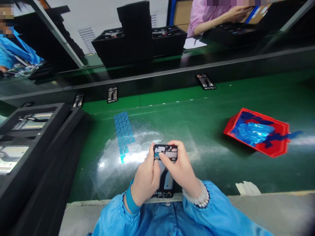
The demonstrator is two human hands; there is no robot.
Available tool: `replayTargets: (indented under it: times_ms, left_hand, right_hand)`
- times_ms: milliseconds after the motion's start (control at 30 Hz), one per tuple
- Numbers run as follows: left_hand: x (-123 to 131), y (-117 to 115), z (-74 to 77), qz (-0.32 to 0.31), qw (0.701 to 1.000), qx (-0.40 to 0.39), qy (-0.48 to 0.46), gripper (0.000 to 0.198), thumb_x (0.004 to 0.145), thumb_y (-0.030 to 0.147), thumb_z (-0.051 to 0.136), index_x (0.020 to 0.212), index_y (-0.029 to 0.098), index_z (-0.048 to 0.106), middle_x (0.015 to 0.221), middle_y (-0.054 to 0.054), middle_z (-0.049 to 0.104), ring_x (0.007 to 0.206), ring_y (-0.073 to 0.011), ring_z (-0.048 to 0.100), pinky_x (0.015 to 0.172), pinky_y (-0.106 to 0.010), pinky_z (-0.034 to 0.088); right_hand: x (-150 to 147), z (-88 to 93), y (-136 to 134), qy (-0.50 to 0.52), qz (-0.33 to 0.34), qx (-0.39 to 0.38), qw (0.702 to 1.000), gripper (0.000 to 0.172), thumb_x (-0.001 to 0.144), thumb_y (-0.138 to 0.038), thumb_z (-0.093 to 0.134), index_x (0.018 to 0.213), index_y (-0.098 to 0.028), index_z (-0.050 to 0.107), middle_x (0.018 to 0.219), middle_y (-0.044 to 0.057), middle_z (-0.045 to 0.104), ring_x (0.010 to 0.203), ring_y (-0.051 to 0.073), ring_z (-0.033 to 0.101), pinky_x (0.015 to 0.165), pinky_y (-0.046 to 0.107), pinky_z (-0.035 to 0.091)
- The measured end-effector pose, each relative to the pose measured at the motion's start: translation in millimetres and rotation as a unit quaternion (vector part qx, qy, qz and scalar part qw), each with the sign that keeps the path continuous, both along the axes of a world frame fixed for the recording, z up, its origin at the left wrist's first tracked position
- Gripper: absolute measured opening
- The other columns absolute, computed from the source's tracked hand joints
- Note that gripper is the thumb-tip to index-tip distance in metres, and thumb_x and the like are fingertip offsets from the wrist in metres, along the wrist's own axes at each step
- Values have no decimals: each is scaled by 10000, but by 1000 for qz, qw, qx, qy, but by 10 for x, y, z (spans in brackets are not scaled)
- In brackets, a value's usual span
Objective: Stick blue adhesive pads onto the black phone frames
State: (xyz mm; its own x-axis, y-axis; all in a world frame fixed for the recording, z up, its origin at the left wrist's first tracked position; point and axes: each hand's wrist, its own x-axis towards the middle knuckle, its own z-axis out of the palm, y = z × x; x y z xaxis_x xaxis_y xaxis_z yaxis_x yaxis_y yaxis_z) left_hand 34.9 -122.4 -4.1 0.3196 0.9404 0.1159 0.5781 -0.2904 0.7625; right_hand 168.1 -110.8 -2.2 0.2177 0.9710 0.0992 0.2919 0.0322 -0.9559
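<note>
Close to the bench's front edge, both hands grip an open phone body point(168, 182) with its inner parts facing up. My left hand point(147, 177) wraps its left side, fingers along the upper left edge. My right hand point(180, 165) clasps the upper right side, and its thumb presses on the upper part of the phone, near a small blue patch. Left of the hands lies a sheet of blue die-cut stickers point(124, 129), partly used at its lower end, on a clear plastic film point(103, 167).
A red bin point(232, 126) holding crumpled blue film stands at right. Black foam trays point(73, 131) with phone parts are stacked at left. More phone bodies point(112, 94) lie along the back ledge. Behind it are black boxes point(134, 49) and a person in a pink sleeve point(200, 14).
</note>
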Motion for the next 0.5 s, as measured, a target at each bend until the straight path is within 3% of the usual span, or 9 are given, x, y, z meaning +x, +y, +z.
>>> replayTargets:
  times_ms: [100, 267, 400, 500]
  left_hand:
    - [-18, -10, 7, -15, 1000, -14, -20, 563, 911, 206, 348, 1435, 108, 167, 1347, -147, 495, 1152, -221, 557, 906, -308, 489]
    - [-58, 18, -11, -10, 997, -53, -48, 553, 890, 230, 396, 1418, 132, 266, 1217, -129, 605, 986, -240, 639, 853, -355, 514]
    - [-70, 55, -56, 29, 987, -106, -116, 555, 859, 255, 461, 1395, 174, 343, 928, -61, 704, 798, -210, 662, 755, -327, 543]
    - [-57, 62, -58, 56, 982, -122, -136, 567, 834, 273, 501, 1379, 184, 375, 814, -30, 693, 695, -180, 638, 672, -294, 546]
  right_hand:
    - [32, 21, 41, -42, 22, 22, 999, 293, 676, -252, 625, 903, -207, 446, 959, 41, 469, 912, 187, 514, 794, 330, 464]
    - [57, -3, 67, -17, 59, -30, 998, 215, 753, -286, 581, 889, -214, 430, 845, 8, 506, 783, 167, 544, 715, 319, 487]
    - [59, -104, 6, -102, 66, 69, 990, 290, 844, -218, 473, 1130, -191, 437, 1060, 85, 510, 999, 202, 536, 845, 365, 473]
    - [68, -91, -38, -246, 35, 175, 953, 355, 861, -178, 471, 1215, -198, 466, 1158, 116, 489, 1116, 239, 463, 919, 419, 418]
